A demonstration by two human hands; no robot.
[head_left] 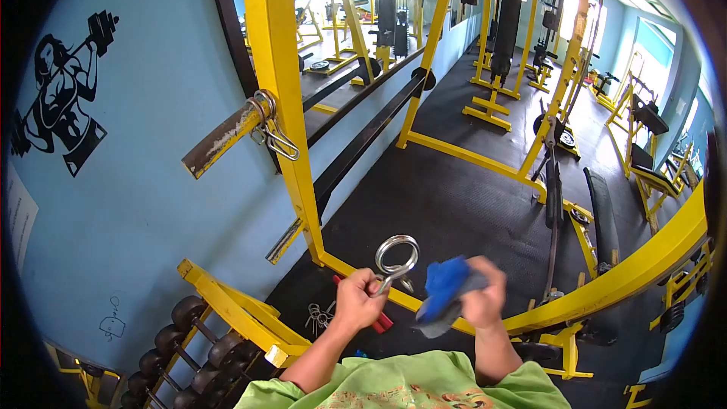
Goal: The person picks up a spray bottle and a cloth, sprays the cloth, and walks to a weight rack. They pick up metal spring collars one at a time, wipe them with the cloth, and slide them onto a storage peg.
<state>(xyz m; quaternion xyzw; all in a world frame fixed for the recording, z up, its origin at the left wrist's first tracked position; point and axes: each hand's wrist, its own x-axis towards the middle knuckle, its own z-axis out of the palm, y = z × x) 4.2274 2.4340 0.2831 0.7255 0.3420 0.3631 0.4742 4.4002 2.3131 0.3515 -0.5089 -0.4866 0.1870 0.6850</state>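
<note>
My left hand [357, 301] is closed around the handle end of a shiny metal spring collar [413, 257], its coil standing up above my fingers. To the right of it, my right hand [485, 295] grips a blue and grey cloth [445, 288], slightly blurred by motion. A small gap lies between the cloth and the collar. More spring collars [265, 110] hang on the worn yellow peg [219, 140] of the rack, up and to the left. Below my left hand, several metal clips [318, 320] lie on the floor near a red bar-shaped object [382, 323], partly hidden by my hand.
A yellow rack post [284, 98] rises ahead, with a lower peg [285, 241] sticking out. Dumbbells [189, 310] fill a stand at lower left. A curved yellow beam [636, 254] crosses at right. Weight machines [506, 38] and a wall mirror [322, 45] are farther back.
</note>
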